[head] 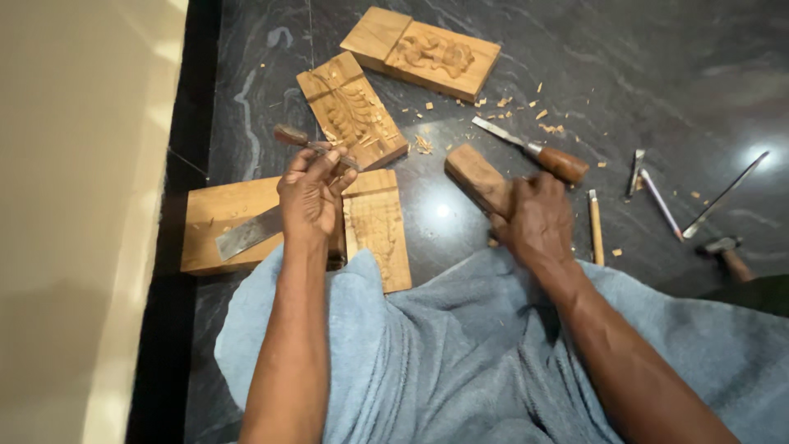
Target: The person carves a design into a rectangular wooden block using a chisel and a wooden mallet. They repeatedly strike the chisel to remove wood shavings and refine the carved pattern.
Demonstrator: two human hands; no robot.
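My left hand (312,193) grips a small chisel with a brown wooden handle (290,135), held over a partly carved wooden panel (380,226) that lies on the dark floor in front of my lap. My right hand (536,218) is closed on a rectangular wooden mallet block (475,177), raised a little to the right of the panel. A wide flat steel blade (246,233) rests on the plain left part of the board (218,218), under my left wrist.
Two more carved wooden panels (352,111) (423,53) lie farther off. A wood-handled chisel (538,152), several thin tools (657,197) and a small hammer (723,251) lie right. Wood chips scatter over the dark stone floor (657,82). A cream wall (82,205) stands left. Grey-blue cloth (427,353) covers my lap.
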